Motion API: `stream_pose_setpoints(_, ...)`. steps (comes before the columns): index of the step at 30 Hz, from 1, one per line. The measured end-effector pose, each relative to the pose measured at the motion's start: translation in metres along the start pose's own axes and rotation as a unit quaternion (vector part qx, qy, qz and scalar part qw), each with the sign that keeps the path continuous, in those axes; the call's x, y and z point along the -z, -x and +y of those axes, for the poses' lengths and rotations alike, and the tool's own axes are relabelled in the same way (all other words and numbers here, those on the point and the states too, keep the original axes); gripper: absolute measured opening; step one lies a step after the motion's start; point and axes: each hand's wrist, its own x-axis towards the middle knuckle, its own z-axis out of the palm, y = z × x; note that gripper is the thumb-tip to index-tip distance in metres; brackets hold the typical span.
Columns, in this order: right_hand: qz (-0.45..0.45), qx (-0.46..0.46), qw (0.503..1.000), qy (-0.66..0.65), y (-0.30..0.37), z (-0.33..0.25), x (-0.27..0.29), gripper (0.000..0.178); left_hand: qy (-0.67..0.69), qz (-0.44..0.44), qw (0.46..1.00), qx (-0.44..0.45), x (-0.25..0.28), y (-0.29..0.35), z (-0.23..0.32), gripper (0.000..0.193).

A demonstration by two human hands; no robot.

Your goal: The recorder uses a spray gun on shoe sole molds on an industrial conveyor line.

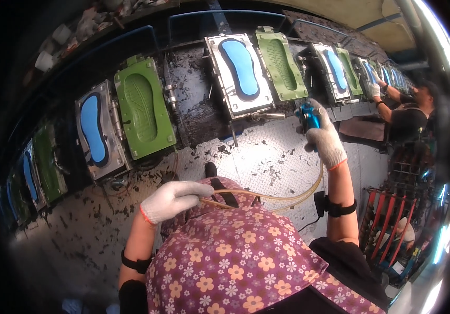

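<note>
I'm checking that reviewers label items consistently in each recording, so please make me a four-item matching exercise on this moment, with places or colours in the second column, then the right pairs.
Column one:
1. Tool
2. Hose
3. Apron
4. Floor

Column two:
A. Purple, flowered
B. Grey
C. In the right hand, its blue body showing
D. In the left hand, at the fingers

Right pairs: 1-C, 2-D, 3-A, 4-B
</note>
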Motion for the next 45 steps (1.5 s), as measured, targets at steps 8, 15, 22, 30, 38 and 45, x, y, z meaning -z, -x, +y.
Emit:
stream_pose_setpoints(8,0.009,0.097,0.990,0.098,-0.140,-0.018,0.004,0.095,0.059,0.078,0.995,-0.004,-0.035,-0.072,0.002,0.041)
stream_pose_setpoints(15,0.030,0.259,0.936,0.237,-0.266,-0.071,-0.006,0.083,0.127,0.187,0.973,-0.040,-0.073,-0.121,0.023,0.045)
stream_pose_setpoints(22,0.011,0.421,0.852,0.311,-0.326,-0.105,0.020,0.048,0.179,0.175,0.968,-0.030,-0.108,-0.173,0.041,0.048)
stream_pose_setpoints(30,-0.090,0.088,0.962,0.244,-0.283,-0.017,0.124,0.082,0.203,0.189,0.960,-0.028,-0.130,-0.204,0.040,0.046)
stream_pose_setpoints(38,-0.151,0.021,0.987,0.050,-0.272,0.064,0.155,0.086,0.221,0.231,0.947,0.033,-0.153,-0.212,0.048,0.045)
stream_pose_setpoints(45,-0.057,0.145,0.985,-0.076,-0.315,0.015,0.119,0.084,0.224,0.291,0.929,0.040,-0.170,-0.232,0.075,0.044)
